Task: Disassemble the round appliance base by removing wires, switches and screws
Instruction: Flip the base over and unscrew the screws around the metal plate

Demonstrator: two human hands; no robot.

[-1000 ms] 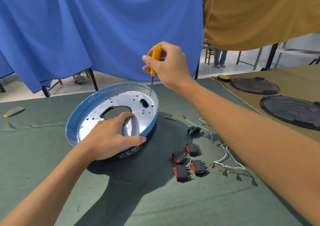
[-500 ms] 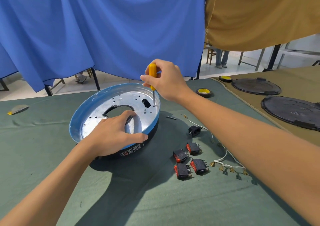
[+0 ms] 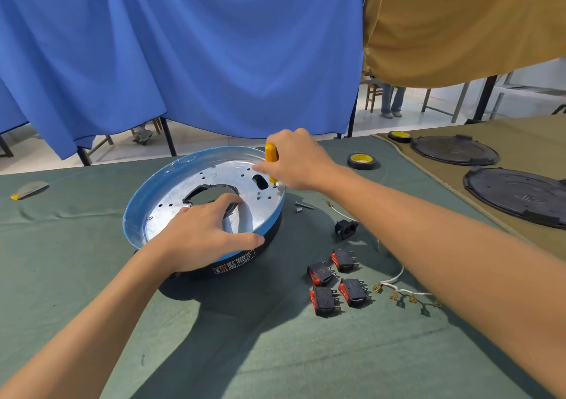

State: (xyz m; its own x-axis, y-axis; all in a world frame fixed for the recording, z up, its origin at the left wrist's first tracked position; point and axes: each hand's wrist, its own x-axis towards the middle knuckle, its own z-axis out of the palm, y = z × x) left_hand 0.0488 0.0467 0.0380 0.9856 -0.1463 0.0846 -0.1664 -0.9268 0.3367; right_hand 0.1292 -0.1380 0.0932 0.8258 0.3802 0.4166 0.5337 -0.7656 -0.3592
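Fingers of the right hand (image 3: 301, 161) wrap the yellow screwdriver (image 3: 271, 160), held upright w/ tip down on the metal plate (image 3: 214, 184) inside the base (image 3: 202, 208), near its far right rim. Left hand (image 3: 205, 233) is clamped on the base's near rim, thumb outside the blue wall, fingers hooked into the plate's center cutout.

Change: a sec ago the driver was raised well above the rim w/ shaft showing; half a sec ago the tip had come down to the plate; now the hand is lower and the shaft nearly hidden behind the handle and fingers. Prob means the tip is seated in a screw and turning is about to start, though the screw head itself can't be made out.

Base sits on the green cloth (image 3: 275, 352), left of center. Right of it, already out: four red-black switches (image 3: 337, 282) in a cluster, a black socket (image 3: 346, 228), white wires (image 3: 398, 288) w/ brass terminals, and two small loose metal pieces, likely screws (image 3: 303, 206), just beside the rim. So wires and switches look done; screws are what's left.

Tape roll (image 3: 362, 161) sits toward the far right edge.
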